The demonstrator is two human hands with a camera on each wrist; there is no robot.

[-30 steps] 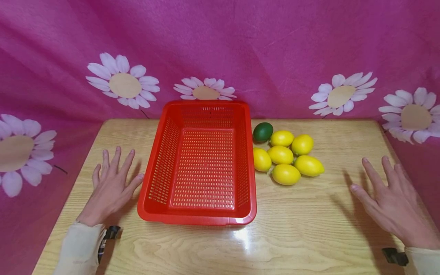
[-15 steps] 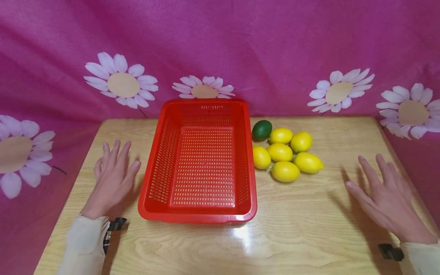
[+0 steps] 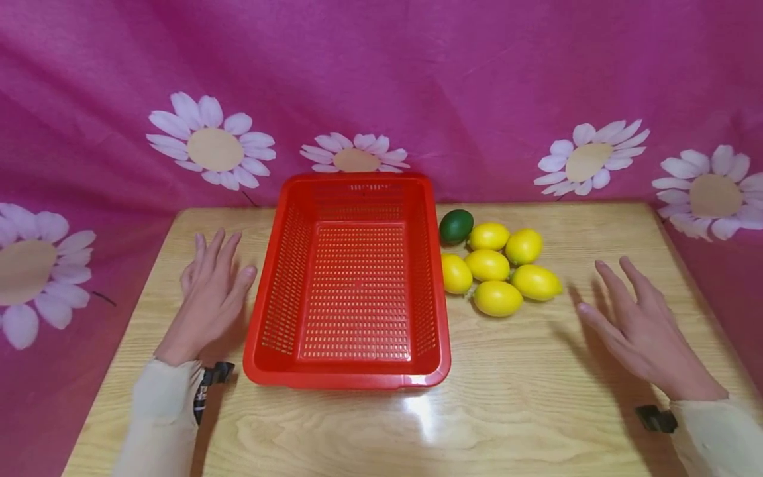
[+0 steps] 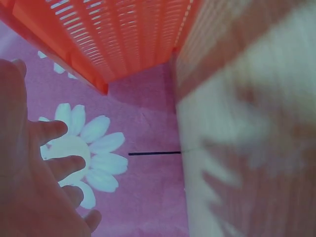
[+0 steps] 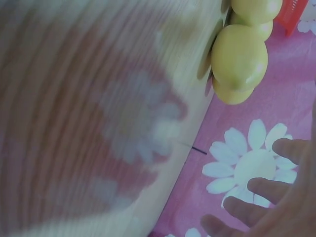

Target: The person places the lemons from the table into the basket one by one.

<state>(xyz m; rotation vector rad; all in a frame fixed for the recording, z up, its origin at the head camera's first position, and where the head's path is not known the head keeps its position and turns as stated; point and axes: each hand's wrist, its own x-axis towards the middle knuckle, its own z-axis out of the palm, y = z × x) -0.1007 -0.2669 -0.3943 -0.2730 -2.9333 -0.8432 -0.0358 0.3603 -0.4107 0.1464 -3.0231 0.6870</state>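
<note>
A red perforated plastic basket point(image 3: 346, 379) stands on the wooden table with nothing inside. Just left of it my left hand point(image 3: 208, 298) hovers with fingers spread, thumb close to the basket's side; the left wrist view shows the basket wall point(image 4: 133, 44) beyond that hand point(image 4: 29, 163). Several yellow lemons point(image 3: 497, 299) lie clustered against the basket's right side, and a dark green lime-like fruit point(image 3: 456, 226) sits behind them. To the right of the lemons, my right hand point(image 3: 644, 331) is held with fingers extended, holding nothing. In the right wrist view the lemons point(image 5: 239, 57) appear beyond its fingers.
The light wooden table point(image 3: 477, 424) ends at the back against a magenta cloth point(image 3: 465, 86) printed with white daisies. The cloth also borders the table on the left and right. Black straps point(image 3: 656, 419) sit at both wrists.
My left hand has moved a little to the right and away from me, along the basket's side. My right hand has shifted left toward the lemons. The basket and fruit stay put.
</note>
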